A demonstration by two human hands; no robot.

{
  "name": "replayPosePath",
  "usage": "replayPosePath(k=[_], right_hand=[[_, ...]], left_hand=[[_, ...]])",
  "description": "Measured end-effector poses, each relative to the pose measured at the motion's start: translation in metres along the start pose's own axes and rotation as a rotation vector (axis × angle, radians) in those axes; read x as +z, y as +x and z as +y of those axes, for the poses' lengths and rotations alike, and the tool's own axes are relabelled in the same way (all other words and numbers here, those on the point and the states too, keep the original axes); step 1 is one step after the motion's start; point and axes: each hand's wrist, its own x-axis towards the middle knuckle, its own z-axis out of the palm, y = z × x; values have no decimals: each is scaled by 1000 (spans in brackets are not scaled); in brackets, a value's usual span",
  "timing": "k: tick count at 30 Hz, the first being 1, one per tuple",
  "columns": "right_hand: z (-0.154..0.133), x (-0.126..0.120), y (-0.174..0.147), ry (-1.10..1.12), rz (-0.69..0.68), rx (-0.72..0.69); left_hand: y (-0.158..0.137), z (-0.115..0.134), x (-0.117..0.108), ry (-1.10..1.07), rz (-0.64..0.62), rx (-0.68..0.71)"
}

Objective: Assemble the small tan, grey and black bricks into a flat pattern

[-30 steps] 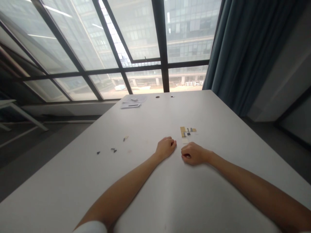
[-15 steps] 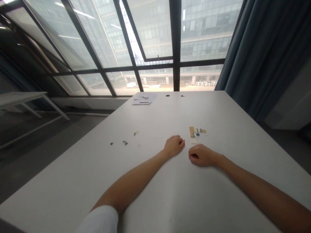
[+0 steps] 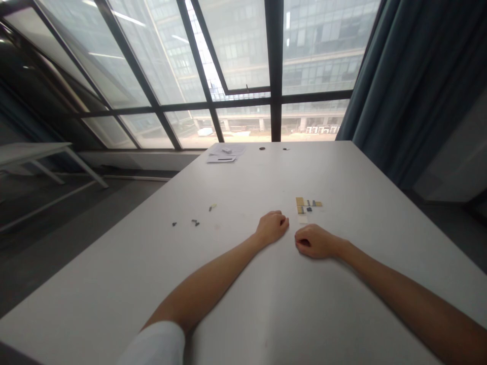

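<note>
Well inside table edges (image 3: 315, 144), both hands (image 3: 273, 227) (image 3: 315, 241)

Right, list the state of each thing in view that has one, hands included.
Left hand: curled, resting on the table; contents not visible.
Right hand: loosely curled, resting on the table; contents not visible.
Yellow pieces: grouped, lying beyond the hands.
Dark pieces at left: scattered.
Papers: lying flat, overlapping.
Middle window pane: appears ajar.
Curtain: drawn aside, hanging in folds.
</note>
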Motion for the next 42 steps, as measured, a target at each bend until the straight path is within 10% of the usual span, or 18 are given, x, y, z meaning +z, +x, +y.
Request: replayPosePath(k=[24,36,42], right_hand=[[6,5,-4,39,-15,30],[19,11,-7,155,198,-131],[23,13,-9,107,201,-149]], left_hand=[[14,-10,-21,-84,-42,-96],[15,-147,-151,29,-48,-703],[-6,-196,-162,152,-19,-944]])
